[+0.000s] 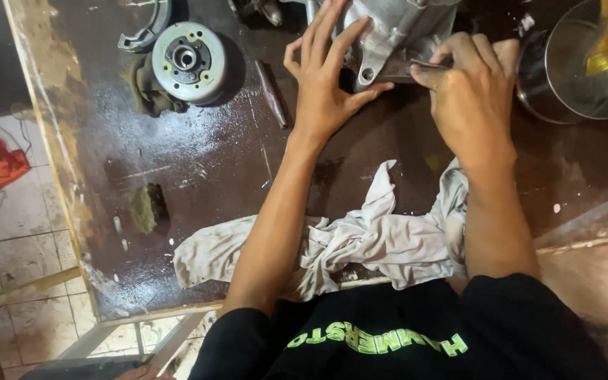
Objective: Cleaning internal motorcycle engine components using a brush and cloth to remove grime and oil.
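Note:
A grey cast-metal engine housing (399,32) lies at the far edge of a dark, oily workbench (198,162). My left hand (326,74) rests flat against the housing's left side, fingers spread. My right hand (469,88) is closed on a thin flat metal blade (416,65) whose tip meets the housing's lower edge near a bolt hole. Both forearms reach over a crumpled white rag (367,243) at the bench's near edge.
A round metal flywheel-like part (188,62) sits far left on a dark cloth, with a curved metal piece (146,29) behind it. A thin rod (271,93) lies beside my left hand. A metal bowl (589,67) holding a yellow-handled brush (606,49) stands far right. Tiled floor lies left.

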